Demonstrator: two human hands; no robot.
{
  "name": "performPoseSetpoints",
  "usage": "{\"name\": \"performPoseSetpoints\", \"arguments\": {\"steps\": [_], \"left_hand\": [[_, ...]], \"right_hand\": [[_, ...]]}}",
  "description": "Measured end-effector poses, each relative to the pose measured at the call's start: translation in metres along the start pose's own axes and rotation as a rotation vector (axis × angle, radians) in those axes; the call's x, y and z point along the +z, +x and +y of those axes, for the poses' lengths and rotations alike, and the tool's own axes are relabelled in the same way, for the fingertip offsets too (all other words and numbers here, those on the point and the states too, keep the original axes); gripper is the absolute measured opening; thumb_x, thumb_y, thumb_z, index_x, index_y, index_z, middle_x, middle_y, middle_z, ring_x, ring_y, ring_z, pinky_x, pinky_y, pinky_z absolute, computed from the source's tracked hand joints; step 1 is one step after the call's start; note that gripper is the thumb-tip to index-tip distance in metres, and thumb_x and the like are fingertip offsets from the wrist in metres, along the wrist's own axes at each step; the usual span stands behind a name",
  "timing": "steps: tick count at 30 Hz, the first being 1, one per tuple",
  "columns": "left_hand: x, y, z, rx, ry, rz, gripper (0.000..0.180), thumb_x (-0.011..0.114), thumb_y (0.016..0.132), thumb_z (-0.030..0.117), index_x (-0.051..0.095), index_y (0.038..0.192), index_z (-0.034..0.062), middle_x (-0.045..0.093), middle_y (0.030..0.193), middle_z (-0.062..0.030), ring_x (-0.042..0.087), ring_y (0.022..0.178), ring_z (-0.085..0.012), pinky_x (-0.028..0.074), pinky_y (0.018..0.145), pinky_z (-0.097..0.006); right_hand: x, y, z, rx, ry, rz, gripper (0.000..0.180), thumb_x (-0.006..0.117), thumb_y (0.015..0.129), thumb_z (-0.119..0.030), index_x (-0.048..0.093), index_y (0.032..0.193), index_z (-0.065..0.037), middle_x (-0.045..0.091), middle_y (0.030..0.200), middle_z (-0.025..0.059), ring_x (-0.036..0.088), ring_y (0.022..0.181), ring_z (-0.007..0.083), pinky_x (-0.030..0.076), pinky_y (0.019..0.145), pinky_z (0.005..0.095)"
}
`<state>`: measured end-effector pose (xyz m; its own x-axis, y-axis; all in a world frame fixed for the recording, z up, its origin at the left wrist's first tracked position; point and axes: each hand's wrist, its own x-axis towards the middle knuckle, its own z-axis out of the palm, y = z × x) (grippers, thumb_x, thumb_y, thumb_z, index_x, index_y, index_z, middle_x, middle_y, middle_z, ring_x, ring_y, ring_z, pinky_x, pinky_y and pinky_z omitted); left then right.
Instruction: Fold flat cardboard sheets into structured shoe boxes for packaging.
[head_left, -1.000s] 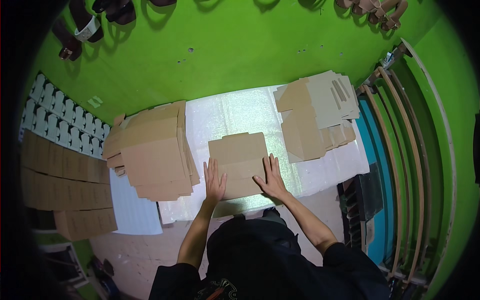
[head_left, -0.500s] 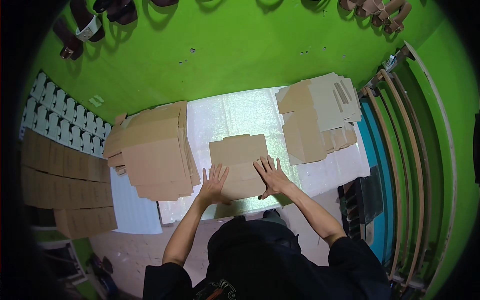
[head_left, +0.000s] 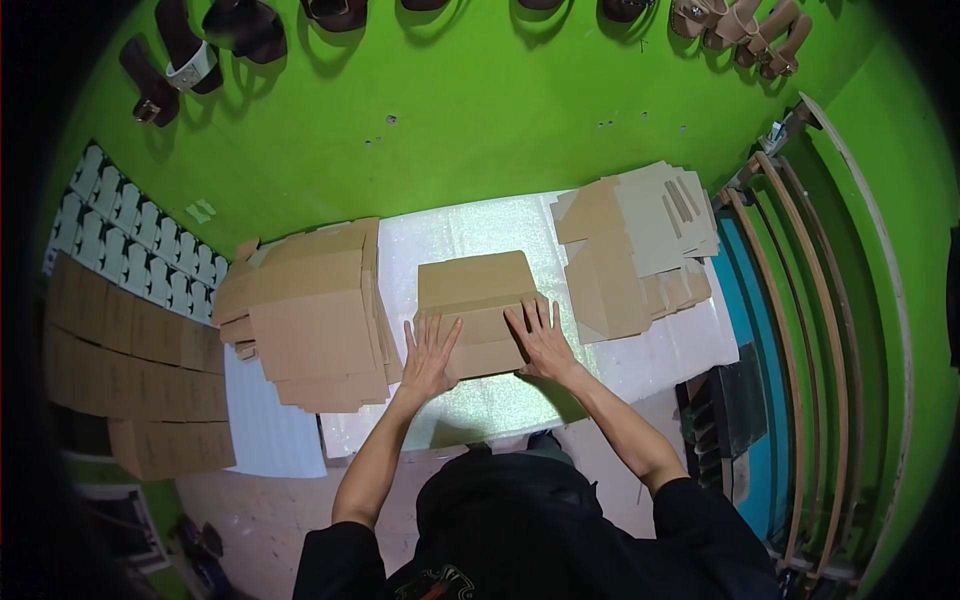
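A brown cardboard box (head_left: 475, 283), partly folded, lies in the middle of the white table, its far panel raised at a crease. Over its near left corner, my left hand (head_left: 430, 358) rests with fingers spread and pointing away from me. My right hand (head_left: 545, 345) lies the same way on the near right corner, fingers apart, its thumb by the front edge. Both palms are turned down and hide those corners. To the left is a stack of flat cardboard sheets (head_left: 312, 320); another pile of cut cardboard (head_left: 605, 270) lies to the right.
Shiny white sheeting covers the table (head_left: 465, 222) against a green wall (head_left: 480, 130) hung with sandals (head_left: 765, 45). Closed brown boxes (head_left: 170, 447) are stacked at the left. A wooden rack (head_left: 815, 350) stands at the right.
The cardboard's far part has gone from lying flatter to standing up along a crease. Both hands have moved slightly away from me with its near edge.
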<state>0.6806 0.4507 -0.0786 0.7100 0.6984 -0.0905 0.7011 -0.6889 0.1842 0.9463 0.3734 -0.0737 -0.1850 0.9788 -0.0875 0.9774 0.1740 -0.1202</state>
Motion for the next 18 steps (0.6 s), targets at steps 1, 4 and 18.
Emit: {"name": "performPoseSetpoints", "arguments": {"steps": [1, 4, 18], "left_hand": [[0.004, 0.001, 0.002, -0.018, 0.025, 0.035, 0.131, 0.090, 0.054, 0.043, 0.019, 0.162, 0.0205, 0.024, 0.158, -0.0260, 0.017, 0.148, -0.0504, 0.009, 0.117, -0.072], [0.031, -0.009, 0.001, -0.031, 0.067, 0.133, 0.126, 0.089, 0.059, 0.040, 0.019, 0.162, 0.0211, 0.022, 0.159, -0.0250, 0.014, 0.149, -0.0500, 0.009, 0.116, -0.073], [0.058, -0.076, 0.045, -0.132, 0.024, 0.256, 0.074, 0.061, 0.094, 0.046, 0.038, 0.153, 0.0078, 0.035, 0.156, -0.0167, 0.022, 0.148, -0.0436, 0.012, 0.112, -0.076]], "right_hand": [[0.004, 0.000, 0.000, 0.006, -0.024, 0.028, 0.133, 0.094, 0.055, -0.044, 0.018, 0.160, -0.012, 0.017, 0.160, 0.0284, 0.014, 0.149, 0.0516, 0.014, 0.117, 0.0700], [0.016, -0.007, -0.003, 0.001, -0.051, 0.088, 0.131, 0.093, 0.057, -0.045, 0.018, 0.160, -0.013, 0.017, 0.160, 0.0277, 0.012, 0.149, 0.0515, 0.013, 0.117, 0.0713], [0.048, -0.073, -0.052, 0.152, 0.068, 0.312, 0.084, 0.068, 0.089, -0.048, 0.034, 0.152, -0.003, 0.032, 0.152, 0.0221, 0.026, 0.145, 0.0467, 0.020, 0.113, 0.0721]]}}
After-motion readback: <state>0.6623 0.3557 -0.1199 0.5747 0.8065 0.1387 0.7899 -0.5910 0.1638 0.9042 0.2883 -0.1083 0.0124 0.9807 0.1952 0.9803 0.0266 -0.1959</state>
